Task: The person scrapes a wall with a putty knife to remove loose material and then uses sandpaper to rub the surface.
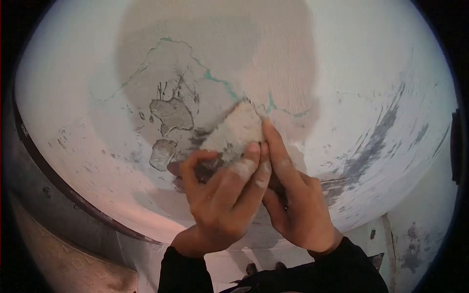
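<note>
Between my two hands is a pale, dusty, roughly triangular flat piece [238, 128], its tip pointing up against the scuffed wall. My left hand [217, 198] grips its lower edge with curled fingers, and whitish dust coats the knuckles. On the right side, my right hand [298, 205] pinches the piece, the index finger stretched along its edge. A green-edged crack [220, 82] runs across the wall [366, 63] down to the tip. Left of the piece, two chipped patches [172, 117] expose rough grey underneath. My palms and part of the lower edge are hidden.
Dark grey scuffs [373, 149] streak the wall at the right. A dark strip [73, 198] borders the wall at lower left. Below it lies a brownish patterned surface [73, 261]. My feet [264, 267] show at the bottom, close to the wall.
</note>
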`<action>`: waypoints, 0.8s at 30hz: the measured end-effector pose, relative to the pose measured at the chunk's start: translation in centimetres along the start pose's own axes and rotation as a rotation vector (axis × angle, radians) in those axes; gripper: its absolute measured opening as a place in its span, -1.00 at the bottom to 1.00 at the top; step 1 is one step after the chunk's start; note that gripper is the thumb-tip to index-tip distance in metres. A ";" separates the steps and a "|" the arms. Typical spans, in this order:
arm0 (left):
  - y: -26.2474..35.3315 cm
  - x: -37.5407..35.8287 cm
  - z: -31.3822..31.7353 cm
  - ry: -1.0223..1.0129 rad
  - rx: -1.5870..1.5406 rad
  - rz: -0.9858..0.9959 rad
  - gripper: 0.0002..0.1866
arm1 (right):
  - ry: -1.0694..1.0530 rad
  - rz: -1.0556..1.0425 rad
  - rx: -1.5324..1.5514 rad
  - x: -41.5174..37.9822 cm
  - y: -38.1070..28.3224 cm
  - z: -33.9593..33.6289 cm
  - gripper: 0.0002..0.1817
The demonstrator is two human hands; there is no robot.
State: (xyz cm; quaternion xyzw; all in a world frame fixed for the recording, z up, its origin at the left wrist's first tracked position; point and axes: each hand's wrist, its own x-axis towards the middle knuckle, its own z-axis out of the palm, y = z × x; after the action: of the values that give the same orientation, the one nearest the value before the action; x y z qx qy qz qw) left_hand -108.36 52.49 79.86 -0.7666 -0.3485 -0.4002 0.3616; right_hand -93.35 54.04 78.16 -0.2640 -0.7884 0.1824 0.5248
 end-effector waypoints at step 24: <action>-0.2 -0.4 -0.4 0.102 0.000 -0.050 -0.71 | 0.011 0.019 -0.078 -0.4 -1.9 0.5 -0.16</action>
State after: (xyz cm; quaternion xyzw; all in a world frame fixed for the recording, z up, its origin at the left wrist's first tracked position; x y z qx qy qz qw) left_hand -108.81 52.18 79.74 -0.7363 -0.3488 -0.4477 0.3685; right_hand -94.15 52.32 78.75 -0.2927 -0.7894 0.1552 0.5168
